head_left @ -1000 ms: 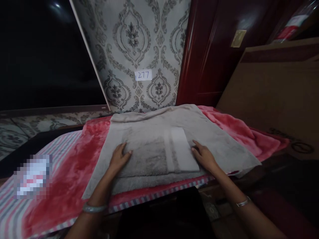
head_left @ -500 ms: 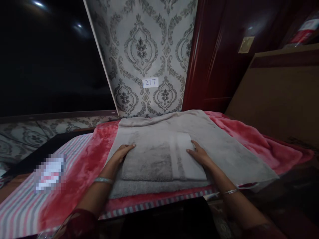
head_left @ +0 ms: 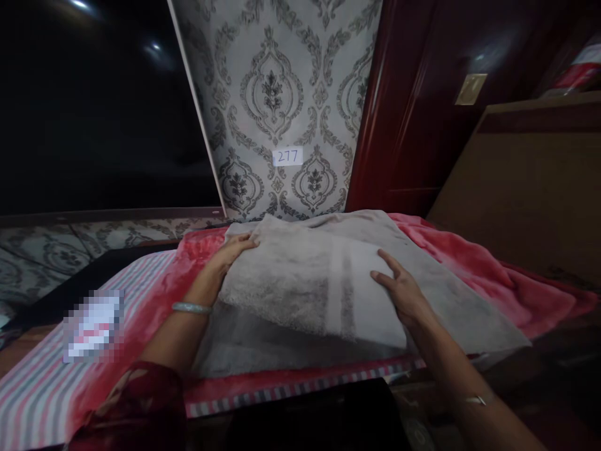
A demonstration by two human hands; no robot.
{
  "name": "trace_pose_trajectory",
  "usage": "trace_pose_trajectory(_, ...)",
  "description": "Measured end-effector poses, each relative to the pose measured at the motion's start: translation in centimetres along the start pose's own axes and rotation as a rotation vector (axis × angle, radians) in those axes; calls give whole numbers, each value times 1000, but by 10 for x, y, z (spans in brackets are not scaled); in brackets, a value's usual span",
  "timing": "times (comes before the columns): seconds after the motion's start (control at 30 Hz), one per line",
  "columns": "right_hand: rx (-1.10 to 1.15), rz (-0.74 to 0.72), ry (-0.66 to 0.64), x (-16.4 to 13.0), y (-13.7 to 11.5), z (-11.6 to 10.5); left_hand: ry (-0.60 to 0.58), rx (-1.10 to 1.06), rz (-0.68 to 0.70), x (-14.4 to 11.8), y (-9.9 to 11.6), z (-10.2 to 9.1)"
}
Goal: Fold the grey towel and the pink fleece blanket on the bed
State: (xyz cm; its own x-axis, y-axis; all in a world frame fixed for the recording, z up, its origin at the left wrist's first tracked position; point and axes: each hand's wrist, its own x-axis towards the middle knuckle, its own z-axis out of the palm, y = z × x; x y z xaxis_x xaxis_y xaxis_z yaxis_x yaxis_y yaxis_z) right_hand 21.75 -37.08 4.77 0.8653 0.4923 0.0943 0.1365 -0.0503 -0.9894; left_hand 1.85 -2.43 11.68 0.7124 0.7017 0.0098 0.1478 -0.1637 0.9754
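Observation:
A folded grey towel [head_left: 286, 275] with a pale band near its right end is raised and tilted, its left part higher, over a larger light grey cloth [head_left: 436, 294]. My left hand [head_left: 237, 247] grips its left edge, with the fingertips on top. At the right edge my right hand [head_left: 401, 288] holds the pale end, two digits showing on top and the other fingers hidden beneath. The larger cloth lies spread over a red plush blanket [head_left: 488, 269].
A striped cloth [head_left: 42, 376] lies at the left, with a blurred patch on it. A dark television screen [head_left: 94, 113] stands behind. Beyond the bedding are a patterned wall [head_left: 282, 81] with a "277" label [head_left: 288, 156], a dark red door [head_left: 399, 113] and a cardboard box [head_left: 526, 181].
Both hands have lifted the folded towel off the larger cloth and tilted it. My left hand has moved up and away, my right hand slightly right.

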Motion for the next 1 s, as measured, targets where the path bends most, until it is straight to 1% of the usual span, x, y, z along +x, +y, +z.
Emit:
trace_pose_trajectory(0.07, 72, 21, 10, -19, -5, -9, -111, 27, 56, 16, 27, -6)
trace_pose_trajectory(0.1, 80, 30, 1, -28, -2, -11, -161, 41, 68, 24, 38, -6)
trace_pose_trajectory(0.17, 61, 49, -12, -46, 12, -10, -208, 137, 75, 41, 49, -1)
trace_pose_trajectory(0.2, 55, 70, -26, -55, 24, -8, -212, 212, 53, 49, 48, 4)
trace_pose_trajectory(0.23, 62, 107, -55, -62, 36, -6, -208, 288, 16, 55, 43, 10)
trace_pose_trajectory(0.3, 100, 223, -162, -71, 60, -6, -186, 405, -72, 62, 23, 23)
trace_pose_trajectory(0.37, 92, 310, -266, -72, 75, -15, -146, 432, -112, 63, -2, 30)
trace_pose_trajectory(0.4, 48, 311, -287, -68, 78, -23, -122, 421, -108, 61, -13, 30)
trace_pose_trajectory(0.47, -102, 219, -270, -53, 77, -40, -56, 394, -89, 52, -32, 22)
trace_pose_trajectory(0.53, -260, 50, -213, -28, 69, -50, 33, 369, -79, 39, -44, 9)
trace_pose_trajectory(0.57, -319, -35, -182, -14, 65, -50, 83, 360, -77, 30, -49, 2)
trace_pose_trajectory(0.63, -389, -156, -139, 18, 56, -39, 193, 349, -79, 7, -59, -7)
trace_pose_trajectory(0.7, -431, -201, -132, 49, 50, -17, 322, 256, -77, -25, -71, -9)
trace_pose_trajectory(0.77, -489, -180, -164, 76, 46, 8, 474, -75, -63, -62, -84, -2)
trace_pose_trajectory(0.8, -515, -149, -201, 87, 44, 20, 515, -261, -76, -80, -89, 4)
trace_pose_trajectory(0.83, -533, -114, -247, 96, 43, 30, 529, -423, -111, -97, -93, 11)
trace_pose_trajectory(0.9, -540, -53, -347, 110, 41, 45, 441, -668, -243, -126, -99, 27)
trace_pose_trajectory(0.93, -534, -35, -385, 115, 40, 51, 397, -754, -310, -137, -100, 35)
trace_pose_trajectory(1.0, -520, -19, -433, 123, 38, 58, 325, -868, -411, -150, -102, 51)
